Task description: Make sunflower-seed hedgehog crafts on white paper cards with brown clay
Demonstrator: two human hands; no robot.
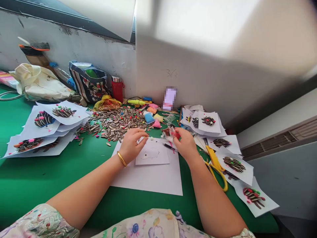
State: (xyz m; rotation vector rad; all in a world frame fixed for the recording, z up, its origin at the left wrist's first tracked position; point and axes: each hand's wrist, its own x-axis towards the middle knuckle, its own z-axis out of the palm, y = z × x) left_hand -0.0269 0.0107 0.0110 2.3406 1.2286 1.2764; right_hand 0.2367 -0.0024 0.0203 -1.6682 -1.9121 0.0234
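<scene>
A small white card [158, 161] with a pencil outline of a rounded animal lies on a larger white sheet [158, 181]. My left hand [133, 145] hovers at the card's upper left corner, thumb and fingertips pinched together; what is between them, if anything, is too small to tell. My right hand [186, 143], right of the card, grips a clear plastic packet [172, 133] with something red and clay-like in it. A black pen [169, 147] lies between the hands, beside the card. Tiny pale and dark bits sit along the card's top edge.
Striped sunflower seeds [119, 122] spread behind my left hand, near coloured clay lumps [149, 118]. Seed-covered pictures lie in a left stack [64, 127] and along the right [234, 164]. Yellow scissors [224, 183] and a yellow cutter [215, 158] lie by my right forearm. Bags and a red bottle [117, 90] line the wall.
</scene>
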